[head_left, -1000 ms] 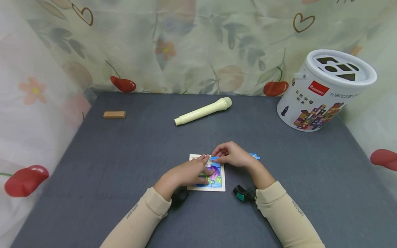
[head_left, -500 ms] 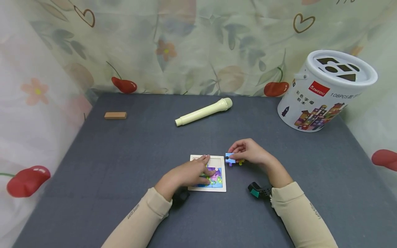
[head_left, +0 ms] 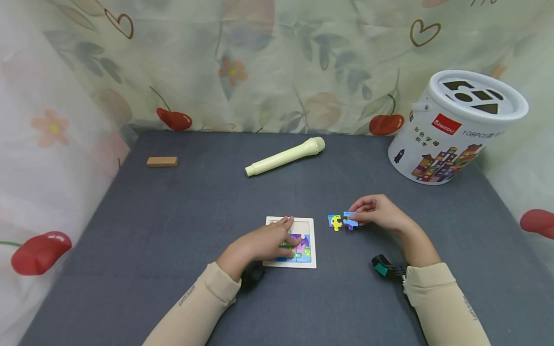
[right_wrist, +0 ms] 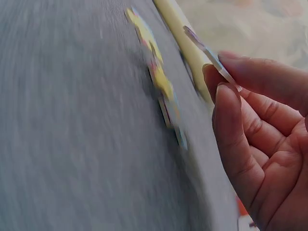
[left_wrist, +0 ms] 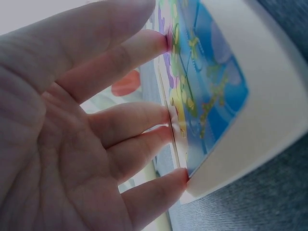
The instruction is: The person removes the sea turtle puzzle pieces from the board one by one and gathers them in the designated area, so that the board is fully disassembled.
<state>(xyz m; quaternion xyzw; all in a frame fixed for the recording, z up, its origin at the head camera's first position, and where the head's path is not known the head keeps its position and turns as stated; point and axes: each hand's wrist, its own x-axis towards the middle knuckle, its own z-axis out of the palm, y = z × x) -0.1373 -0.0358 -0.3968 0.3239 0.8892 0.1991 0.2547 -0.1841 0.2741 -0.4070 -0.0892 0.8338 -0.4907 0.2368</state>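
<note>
My left hand (head_left: 261, 241) rests on a small square jigsaw puzzle in a pale wooden tray (head_left: 313, 245), fingers spread and fairly straight. Joined purple, green and blue pieces (head_left: 300, 255) fill the near part of the tray, while bare wood shows at its upper right. In the left wrist view, the fingertips touch the picture (left_wrist: 204, 91) and the tray's edge. To the right, my right hand (head_left: 383, 214) pinches a blue puzzle piece (head_left: 348, 219) between thumb and fingers. In the right wrist view, that thin piece (right_wrist: 209, 54) is seen edge-on, raised off the table.
A yellow-and-blue puzzle piece (head_left: 334, 221) lies right of the tray. Behind are a cream toy microphone (head_left: 283, 157) and a small wooden block (head_left: 162, 162). A white bucket (head_left: 446, 139) with a shape-hole lid stands at the back right. Patterned cloth hangs around the table.
The right hand has moved right from the tray's upper part, carrying the blue puzzle piece out and baring wood there. It is now beyond the yellow piece. The left hand has stayed put.
</note>
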